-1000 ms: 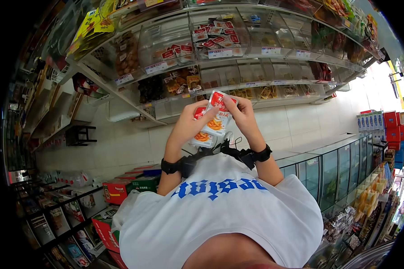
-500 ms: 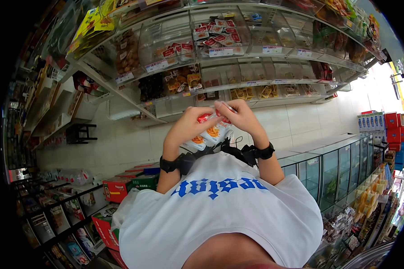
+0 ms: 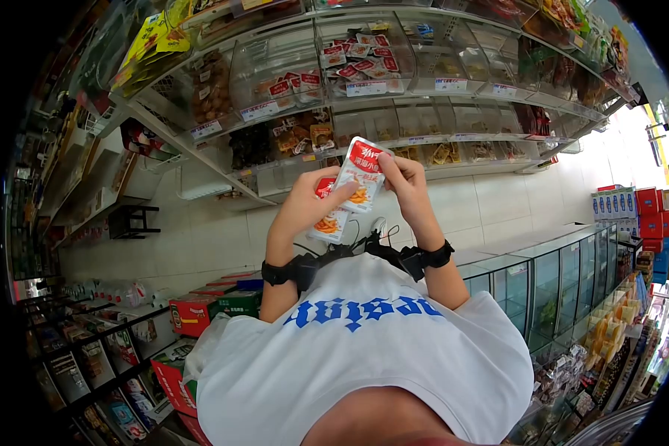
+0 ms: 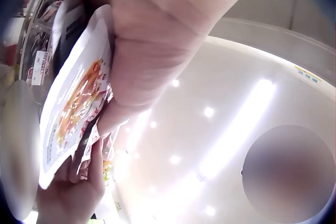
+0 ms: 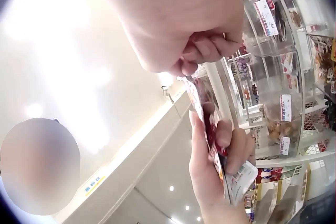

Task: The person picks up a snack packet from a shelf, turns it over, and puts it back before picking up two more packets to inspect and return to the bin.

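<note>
In the head view the left hand [image 3: 305, 204] holds two red-and-white snack packets, its thumb across the front one. The upper packet [image 3: 363, 165] overlaps the lower packet [image 3: 330, 225]. At the upper packet's right corner, the right hand [image 3: 409, 195] pinches the edge between thumb and curled fingers. The left wrist view shows a packet's white face [image 4: 79, 103] with a food picture, close beside the left palm [image 4: 152, 50]. From the right wrist, the packets [image 5: 210, 134] appear edge-on between the two hands, the right hand's fingers [image 5: 207, 50] curled at the top edge.
Shelves with clear bins [image 3: 275, 82] of packaged snacks stand in front. Glass cases [image 3: 543, 275] are at the right, red and green boxes [image 3: 193, 317] at the lower left. A dark stool [image 3: 132, 221] stands on the tiled floor [image 3: 223, 241].
Half a second ago both hands covered the packets' tops; now the right hand is lower at the right corner, and the upper packet stands up with its red top showing.
</note>
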A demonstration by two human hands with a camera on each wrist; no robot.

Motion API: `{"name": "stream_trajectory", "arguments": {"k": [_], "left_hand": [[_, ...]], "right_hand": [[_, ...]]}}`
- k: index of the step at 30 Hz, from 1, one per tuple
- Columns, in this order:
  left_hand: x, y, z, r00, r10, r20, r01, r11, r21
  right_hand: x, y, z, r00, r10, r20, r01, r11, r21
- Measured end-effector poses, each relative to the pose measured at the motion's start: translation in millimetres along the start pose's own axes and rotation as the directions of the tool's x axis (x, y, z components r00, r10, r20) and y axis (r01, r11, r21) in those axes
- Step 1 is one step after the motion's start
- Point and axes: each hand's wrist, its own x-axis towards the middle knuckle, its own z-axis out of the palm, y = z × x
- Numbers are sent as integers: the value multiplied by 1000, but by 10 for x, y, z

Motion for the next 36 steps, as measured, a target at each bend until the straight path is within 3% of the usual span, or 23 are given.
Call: {"name": "stream_trajectory", "arguments": {"k": [1, 4, 7, 10, 13, 16, 19, 22, 25, 28, 32, 36], "left_hand": [[-9, 13, -14, 999, -10, 36, 9, 1000, 14], [14, -53, 51, 999, 24, -33, -26, 996, -85], [28, 16, 141, 991, 32, -127, -58, 976, -208], [17, 43, 72, 996, -41, -75, 33, 993, -111], [19, -61, 82, 992, 38, -120, -55, 988, -141], [33, -38, 124, 967, 65, -245, -113, 976, -188], [58, -60, 98, 973, 55, -224, -90, 985, -148], [47, -62, 95, 979, 40, -199, -79, 978, -195], [2, -10, 71, 991, 62, -117, -77, 988, -134], [-46, 89, 49, 993, -23, 115, 15, 998, 65], [-42, 65, 123, 996, -26, 80, 25, 1000, 11], [-27, 31, 155, 999, 8, 41, -8, 1000, 3]], "right_hand": [[16, 2, -23, 999, 7, -36, -5, 999, 51], [-3, -50, -6, 999, 36, 34, -38, 996, 81], [-110, -133, 211, 996, 30, 80, -30, 1000, 7], [-55, 49, 103, 993, 23, 116, -17, 998, -54], [-125, -116, 124, 994, 53, 97, -49, 998, -37], [-118, -82, 104, 980, 80, 183, -78, 997, -19], [-110, -81, 175, 994, 10, 113, -8, 1000, -16], [-131, -107, 140, 986, 86, 142, -93, 994, 50], [-90, -101, -41, 960, 168, 225, -157, 985, -65], [-94, -142, 96, 978, 112, -174, -131, 987, -98], [-41, -118, -58, 995, 99, 18, -98, 995, -22], [-20, -45, -18, 997, 46, -58, -46, 999, 1]]}}
